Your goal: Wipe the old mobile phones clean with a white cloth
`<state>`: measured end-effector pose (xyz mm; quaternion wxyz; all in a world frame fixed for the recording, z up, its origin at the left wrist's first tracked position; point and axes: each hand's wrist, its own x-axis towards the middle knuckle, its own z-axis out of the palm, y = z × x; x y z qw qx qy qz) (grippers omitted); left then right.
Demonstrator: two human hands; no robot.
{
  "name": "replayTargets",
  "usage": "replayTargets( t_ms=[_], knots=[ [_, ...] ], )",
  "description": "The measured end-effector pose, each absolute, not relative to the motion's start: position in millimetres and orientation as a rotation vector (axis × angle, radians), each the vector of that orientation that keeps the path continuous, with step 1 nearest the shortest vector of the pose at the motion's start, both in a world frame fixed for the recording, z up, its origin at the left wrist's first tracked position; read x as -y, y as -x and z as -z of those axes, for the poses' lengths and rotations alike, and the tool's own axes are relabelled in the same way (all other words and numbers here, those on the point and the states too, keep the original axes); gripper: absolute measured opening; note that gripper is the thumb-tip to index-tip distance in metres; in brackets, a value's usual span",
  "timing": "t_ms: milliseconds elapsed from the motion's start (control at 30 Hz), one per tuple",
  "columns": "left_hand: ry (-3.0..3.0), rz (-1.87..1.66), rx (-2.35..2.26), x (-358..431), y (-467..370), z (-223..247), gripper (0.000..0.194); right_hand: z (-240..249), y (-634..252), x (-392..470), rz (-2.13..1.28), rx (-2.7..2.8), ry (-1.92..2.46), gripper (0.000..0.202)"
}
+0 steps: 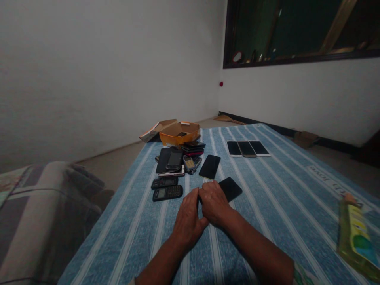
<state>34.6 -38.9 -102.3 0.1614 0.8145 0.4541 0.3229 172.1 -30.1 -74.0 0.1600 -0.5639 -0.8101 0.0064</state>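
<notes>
My left hand (189,220) and my right hand (214,201) meet low over the striped cloth, fingertips touching. The left fingers are pressed together and the right ones curl over. A dark sliver shows between the hands, but what they hold is hidden. Just behind my right hand lies a black smartphone (230,189), partly covered by it. Another black smartphone (209,166) lies farther off. To the left sit two keypad phones, a nearer one (168,192) and a farther one (164,182), side by side.
Behind the keypad phones is a heap of phones (174,159). An open orange box (178,138) stands beyond it. Three phones (247,149) lie in a row at the back right. A yellow-green bottle (356,237) lies at the right on the blue striped cloth (285,209).
</notes>
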Motion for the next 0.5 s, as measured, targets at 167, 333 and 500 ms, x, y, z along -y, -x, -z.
replayTargets(
  t_ms=[167,333,500],
  knots=[
    [-2.296,-0.854,-1.324,39,-33,101,0.070,66,-181,27,0.015,2.265,1.762,0.023],
    [-2.301,-0.796,-1.347,40,-33,99,0.068,65,-206,21,0.032,2.119,1.967,0.026],
    [-2.332,-0.803,-1.351,39,-34,98,0.068,67,-211,22,0.038,2.077,2.008,0.027]
  ],
)
